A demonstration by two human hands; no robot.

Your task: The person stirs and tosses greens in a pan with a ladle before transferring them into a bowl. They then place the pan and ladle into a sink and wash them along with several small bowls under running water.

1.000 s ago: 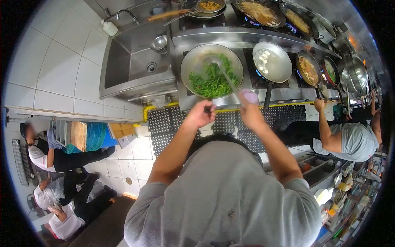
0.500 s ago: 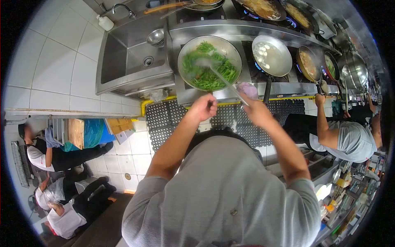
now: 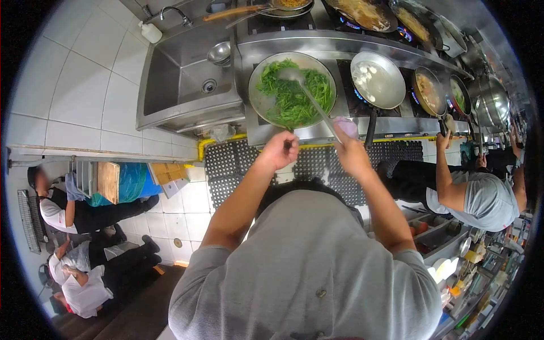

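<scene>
A wide pan (image 3: 262,102) full of leafy greens (image 3: 309,93) sits on the front stove. My left hand (image 3: 279,152) is closed at its near edge, around a dark handle that mostly hides in the fist. My right hand (image 3: 352,154) grips a long metal ladle (image 3: 315,104), whose bowl rests on the greens at the upper middle of the pan. A pinkish cloth (image 3: 345,127) lies just beyond my right hand. To the right, a pan (image 3: 385,85) holds liquid with white pieces, its black handle pointing toward me.
A steel sink (image 3: 175,85) with a metal bowl (image 3: 219,53) is at left. Smaller pans (image 3: 429,90) stand right, where a co-worker (image 3: 476,192) reaches to a handle. Pans with food (image 3: 362,14) stand on lit rear burners. Several people are at lower left.
The ladle's bowl has moved slightly right and up over the greens, which have shifted in the pan. Both hands stay near where they were. The view has shifted slightly.
</scene>
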